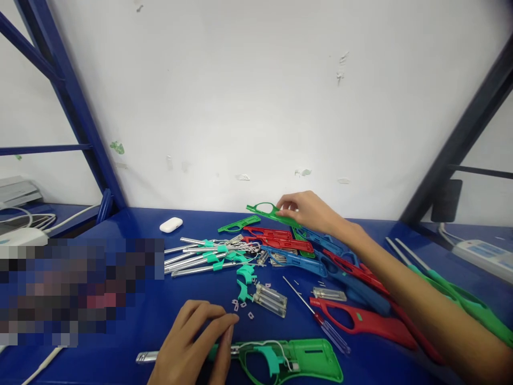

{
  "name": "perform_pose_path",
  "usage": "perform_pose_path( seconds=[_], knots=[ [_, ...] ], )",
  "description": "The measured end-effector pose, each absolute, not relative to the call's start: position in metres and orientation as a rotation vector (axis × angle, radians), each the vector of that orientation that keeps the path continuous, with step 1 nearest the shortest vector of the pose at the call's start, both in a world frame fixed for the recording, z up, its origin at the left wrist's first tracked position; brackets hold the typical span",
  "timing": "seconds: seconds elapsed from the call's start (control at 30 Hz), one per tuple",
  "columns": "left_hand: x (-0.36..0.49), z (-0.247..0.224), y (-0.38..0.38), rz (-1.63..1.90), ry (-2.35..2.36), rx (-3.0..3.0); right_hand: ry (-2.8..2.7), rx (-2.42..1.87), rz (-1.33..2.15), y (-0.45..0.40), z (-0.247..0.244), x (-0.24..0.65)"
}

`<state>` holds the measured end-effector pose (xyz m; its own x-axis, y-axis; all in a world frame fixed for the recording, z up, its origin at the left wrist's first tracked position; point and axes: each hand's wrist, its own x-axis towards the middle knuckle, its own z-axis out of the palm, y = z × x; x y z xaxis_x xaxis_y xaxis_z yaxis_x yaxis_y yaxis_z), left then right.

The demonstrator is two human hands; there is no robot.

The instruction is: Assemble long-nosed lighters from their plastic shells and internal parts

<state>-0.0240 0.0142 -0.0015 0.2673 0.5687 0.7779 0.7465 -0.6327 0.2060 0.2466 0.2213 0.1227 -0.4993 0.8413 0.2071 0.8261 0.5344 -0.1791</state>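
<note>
My left hand (196, 342) is closed around the neck of an opened green utility lighter (315, 359) at the near edge. Its metal tube (146, 357) sticks out on the left, and a teal trigger and white wire show inside the handle. Between its fingertips my right hand (304, 208) grips a green lighter handle half (266, 212), lifted above the heap at the back. Below it are red handle halves (276, 240) and blue ones (294, 261). Teal triggers (245, 283) and clear fuel tanks (270, 299) sit mid-table.
Metal lighter tubes (200, 259) with wires lie piled left of centre. A screwdriver (331, 331) and a red handle shell (372, 321) are at the right, beside green lighters (460, 299) under my forearm. A white case (171, 224) sits near the wall. Blue posts (80, 101) flank the table.
</note>
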Motion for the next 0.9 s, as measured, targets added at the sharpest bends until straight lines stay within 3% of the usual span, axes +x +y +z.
perform_pose_path(
  seconds=[0.23, 0.5, 0.9],
  knots=[
    [-0.023, -0.001, 0.012, -1.284, -1.297, -2.350, -2.437, -1.522, 0.105, 0.150, 0.092, 0.303],
    [-0.042, 0.015, 0.017, -1.195, -1.367, -2.284, -2.261, -1.648, 0.068, 0.136, 0.057, 0.350],
    [-0.064, 0.021, 0.043, -0.915, -1.671, -2.384, -2.338, -1.439, 0.086, 0.091, 0.055, 0.324]
  ],
)
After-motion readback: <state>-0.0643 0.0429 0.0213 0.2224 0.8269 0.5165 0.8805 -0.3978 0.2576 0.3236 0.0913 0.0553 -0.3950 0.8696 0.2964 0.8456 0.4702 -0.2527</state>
